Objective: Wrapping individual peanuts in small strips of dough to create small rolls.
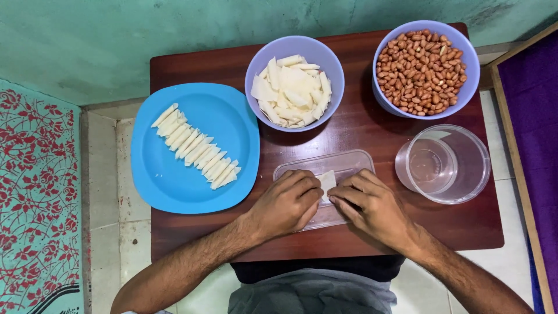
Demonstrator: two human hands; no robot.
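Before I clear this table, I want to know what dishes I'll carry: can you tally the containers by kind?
Lilac bowls: 2, one of white pieces, one of peanuts
Blue plate: 1
Clear round container: 1
Clear flat tray: 1
Total: 5

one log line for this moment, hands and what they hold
left hand: pinching pale wrapper piece | right hand: pinching same | over clear tray | blue plate: folded pieces

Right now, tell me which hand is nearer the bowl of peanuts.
Right. The right hand lies below and just left of the bowl of peanuts; the left hand sits farther left, beneath the bowl of white pieces.
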